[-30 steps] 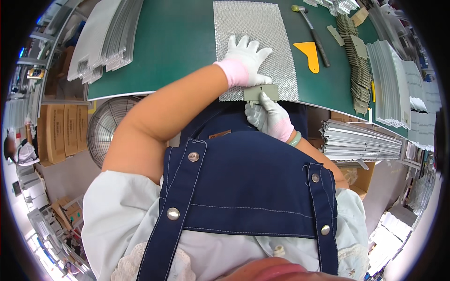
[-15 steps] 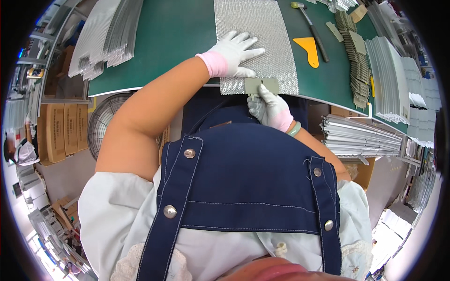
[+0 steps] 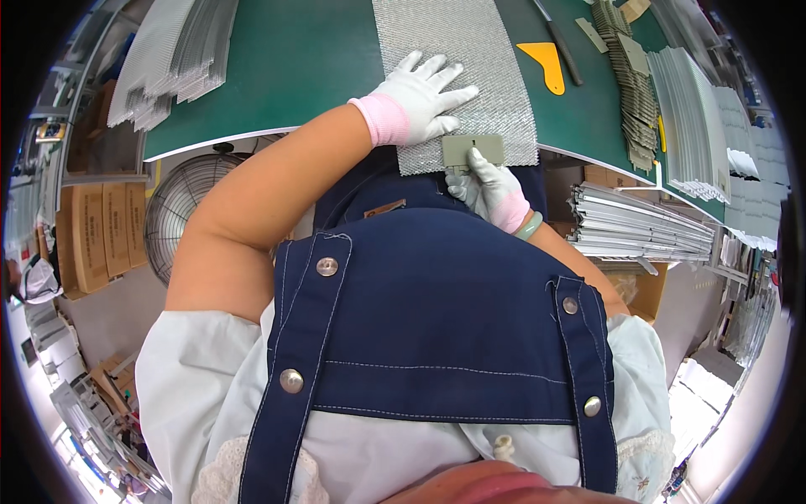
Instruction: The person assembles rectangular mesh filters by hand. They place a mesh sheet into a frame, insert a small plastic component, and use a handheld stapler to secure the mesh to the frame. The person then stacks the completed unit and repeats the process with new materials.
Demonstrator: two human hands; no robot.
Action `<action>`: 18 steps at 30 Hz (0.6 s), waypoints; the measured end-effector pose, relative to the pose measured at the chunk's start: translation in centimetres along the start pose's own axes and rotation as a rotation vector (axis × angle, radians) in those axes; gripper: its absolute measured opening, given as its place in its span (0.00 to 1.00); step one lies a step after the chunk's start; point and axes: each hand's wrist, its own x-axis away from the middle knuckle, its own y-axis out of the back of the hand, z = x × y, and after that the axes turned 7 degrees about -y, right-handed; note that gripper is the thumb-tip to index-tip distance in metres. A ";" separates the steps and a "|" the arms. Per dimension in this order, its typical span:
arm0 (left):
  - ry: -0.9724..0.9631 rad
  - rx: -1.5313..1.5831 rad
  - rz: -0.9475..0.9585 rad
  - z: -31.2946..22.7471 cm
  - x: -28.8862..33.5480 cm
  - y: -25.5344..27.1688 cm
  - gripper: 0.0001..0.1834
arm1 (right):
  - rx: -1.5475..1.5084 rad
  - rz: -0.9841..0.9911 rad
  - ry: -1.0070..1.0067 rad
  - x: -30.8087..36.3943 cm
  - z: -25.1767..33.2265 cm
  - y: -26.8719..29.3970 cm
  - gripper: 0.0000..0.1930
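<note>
A factory workbench: a green cutting mat [image 3: 302, 67] covers the table, with stacks of silvery mesh sheets [image 3: 172, 59] at one end and more stacks [image 3: 688, 109] at the other. Cardboard boxes [image 3: 88, 235] and a floor fan [image 3: 180, 218] stand below, and metal strips [image 3: 638, 231] fill a shelf.

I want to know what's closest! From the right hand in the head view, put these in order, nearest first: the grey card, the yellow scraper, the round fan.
From the right hand:
1. Grey card, pinched in its fingers at the mesh strip's near edge.
2. Yellow scraper, farther back on the green mat, slightly right.
3. Round fan, far left, below the table edge.
</note>
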 end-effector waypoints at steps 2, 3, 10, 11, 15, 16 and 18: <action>0.017 0.024 -0.003 -0.2 -0.1 0.4 0.32 | 0.005 0.017 0.041 -0.3 0.1 0.1 0.15; 0.012 0.014 -0.018 -0.2 -0.1 0.2 0.32 | 0.001 0.030 0.056 -0.5 0.2 0.1 0.15; -0.134 0.059 -0.034 2.2 -2.0 1.7 0.33 | 0.094 0.081 -0.178 -0.4 1.7 1.9 0.19; -0.102 0.063 -0.087 1.5 -2.1 2.7 0.38 | 0.270 0.001 -0.182 1.0 2.6 1.7 0.20; -0.142 0.182 0.098 -4.7 -1.0 5.6 0.52 | 0.605 -0.369 0.046 7.1 6.8 6.8 0.21; -0.170 0.149 0.075 -5.0 -0.7 5.3 0.47 | 0.558 -0.600 0.190 8.8 6.9 8.9 0.21; -0.164 0.119 0.035 -4.3 -1.6 5.1 0.40 | 1.031 -1.222 0.377 11.8 7.8 17.0 0.20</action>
